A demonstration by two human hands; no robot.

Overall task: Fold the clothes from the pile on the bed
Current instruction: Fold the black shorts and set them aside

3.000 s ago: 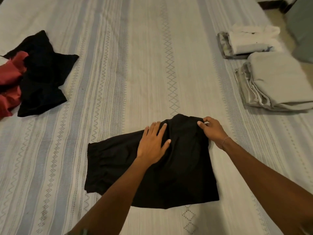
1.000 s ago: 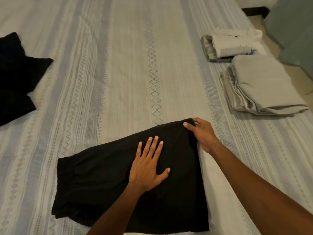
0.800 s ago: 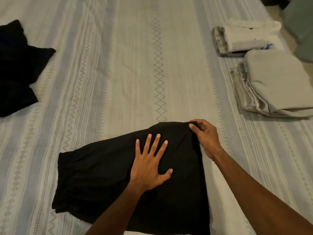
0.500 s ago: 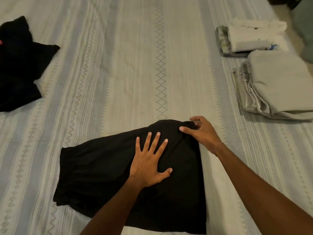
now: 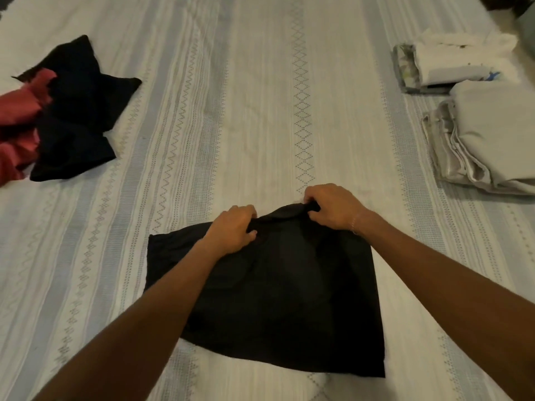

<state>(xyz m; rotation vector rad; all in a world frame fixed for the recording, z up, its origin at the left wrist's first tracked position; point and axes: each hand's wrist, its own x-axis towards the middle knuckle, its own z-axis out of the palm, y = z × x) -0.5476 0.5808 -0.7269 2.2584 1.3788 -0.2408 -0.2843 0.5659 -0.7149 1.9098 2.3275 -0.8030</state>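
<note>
A black garment (image 5: 283, 293) lies spread on the striped bedsheet (image 5: 231, 111) just in front of me. My left hand (image 5: 234, 228) grips its far edge, fingers curled over the cloth. My right hand (image 5: 333, 208) pinches the same far edge a little to the right, where the fabric bunches up into a small ridge. At the far left lies the unfolded pile: a black piece (image 5: 78, 111) over a red piece (image 5: 17, 123).
Folded clothes sit at the right edge of the bed: a white stack (image 5: 457, 65) at the back and a larger grey stack (image 5: 492, 134) nearer me. The bed's right edge runs just beyond them.
My left hand has left its flat press on the middle of the garment and now grips the far edge. My right hand holds that edge more tightly, lifting it slightly.
</note>
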